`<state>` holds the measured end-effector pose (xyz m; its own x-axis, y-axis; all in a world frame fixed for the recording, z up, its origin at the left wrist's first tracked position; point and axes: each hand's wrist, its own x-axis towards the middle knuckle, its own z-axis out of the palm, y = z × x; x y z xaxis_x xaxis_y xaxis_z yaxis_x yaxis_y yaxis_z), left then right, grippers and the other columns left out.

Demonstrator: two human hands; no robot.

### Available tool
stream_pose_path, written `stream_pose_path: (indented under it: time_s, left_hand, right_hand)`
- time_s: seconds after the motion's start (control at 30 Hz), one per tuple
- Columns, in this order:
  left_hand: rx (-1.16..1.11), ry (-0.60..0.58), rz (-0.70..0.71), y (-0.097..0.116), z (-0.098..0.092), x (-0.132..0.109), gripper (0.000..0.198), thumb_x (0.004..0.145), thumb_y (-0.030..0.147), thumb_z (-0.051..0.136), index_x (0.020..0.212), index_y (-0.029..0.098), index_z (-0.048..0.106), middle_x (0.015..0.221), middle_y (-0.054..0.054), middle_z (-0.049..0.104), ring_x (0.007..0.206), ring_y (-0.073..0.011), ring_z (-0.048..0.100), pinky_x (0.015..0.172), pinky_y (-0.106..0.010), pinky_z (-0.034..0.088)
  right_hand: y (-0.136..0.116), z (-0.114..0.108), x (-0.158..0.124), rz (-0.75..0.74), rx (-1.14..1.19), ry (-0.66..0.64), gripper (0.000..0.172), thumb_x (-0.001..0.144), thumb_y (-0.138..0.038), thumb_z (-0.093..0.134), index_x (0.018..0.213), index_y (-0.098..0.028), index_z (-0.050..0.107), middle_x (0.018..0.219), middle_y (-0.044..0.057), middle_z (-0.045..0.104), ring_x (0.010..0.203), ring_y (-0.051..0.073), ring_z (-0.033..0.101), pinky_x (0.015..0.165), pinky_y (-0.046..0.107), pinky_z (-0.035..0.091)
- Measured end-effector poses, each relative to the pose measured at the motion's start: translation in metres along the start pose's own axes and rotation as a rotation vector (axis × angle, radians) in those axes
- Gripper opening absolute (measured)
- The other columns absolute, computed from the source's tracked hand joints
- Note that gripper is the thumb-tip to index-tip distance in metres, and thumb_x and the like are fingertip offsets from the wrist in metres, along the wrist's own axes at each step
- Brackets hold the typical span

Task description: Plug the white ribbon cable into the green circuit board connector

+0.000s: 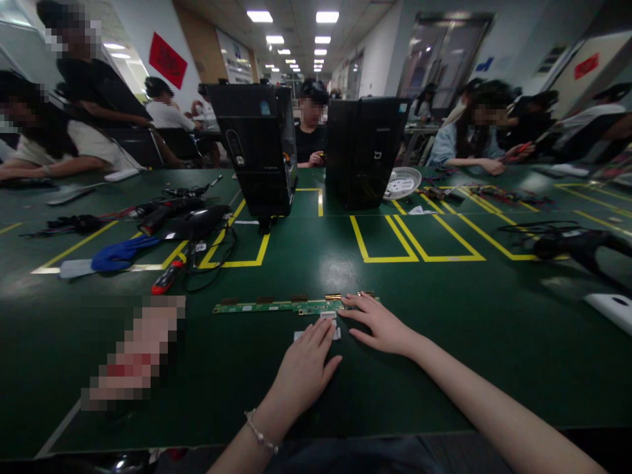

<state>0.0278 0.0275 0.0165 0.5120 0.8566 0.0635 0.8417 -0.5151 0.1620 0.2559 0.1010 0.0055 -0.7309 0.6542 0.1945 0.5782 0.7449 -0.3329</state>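
A long narrow green circuit board [276, 306] lies flat on the green table mat [444, 329] in front of me. My left hand [303, 368], with a bead bracelet at the wrist, rests palm down, fingers stretched onto a small white piece [337, 333] just below the board. My right hand [378, 322] lies flat with fingers spread, its fingertips touching the board's right end. Neither hand grips anything.
Two black computer cases [261, 148] [363, 151] stand behind the board. A red-handled screwdriver [168, 276], a blue glove [116, 253], cables and black tools lie at left. A white fan grille [402, 182] sits farther back. Other people sit around the table.
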Motion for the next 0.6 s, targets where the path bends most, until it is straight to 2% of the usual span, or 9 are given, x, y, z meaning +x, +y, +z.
stream_pose_path:
  time_s: [0.27, 0.43, 0.6]
  left_hand:
    - [-0.032, 0.018, -0.016, 0.0033, 0.0, 0.0005, 0.051, 0.095, 0.034, 0.051, 0.14, 0.01, 0.046, 0.146, -0.015, 0.047, 0.135, -0.0273, 0.045, 0.11, -0.046, 0.039]
    - [-0.088, 0.091, -0.012, 0.0039, 0.0036, 0.0, 0.046, 0.095, 0.032, 0.049, 0.137, 0.014, 0.048, 0.144, -0.014, 0.051, 0.134, -0.0271, 0.046, 0.108, -0.047, 0.042]
    - [-0.104, 0.158, -0.023, 0.0025, 0.0012, 0.0039, 0.041, 0.095, 0.026, 0.049, 0.134, 0.015, 0.051, 0.138, -0.012, 0.057, 0.129, -0.0264, 0.051, 0.11, -0.049, 0.039]
  right_hand:
    - [-0.0013, -0.0006, 0.0001, 0.006, 0.002, 0.007, 0.044, 0.093, -0.037, 0.052, 0.136, -0.026, 0.054, 0.146, 0.009, 0.046, 0.139, 0.024, 0.035, 0.115, 0.052, 0.025]
    - [0.0, 0.0013, 0.0, -0.006, -0.005, 0.026, 0.044, 0.093, -0.036, 0.052, 0.135, -0.026, 0.054, 0.144, 0.01, 0.047, 0.138, 0.025, 0.037, 0.114, 0.054, 0.026]
    - [-0.0009, 0.0019, 0.0, 0.004, -0.024, 0.022, 0.045, 0.092, -0.035, 0.052, 0.137, -0.025, 0.053, 0.144, 0.01, 0.047, 0.137, 0.024, 0.037, 0.115, 0.053, 0.025]
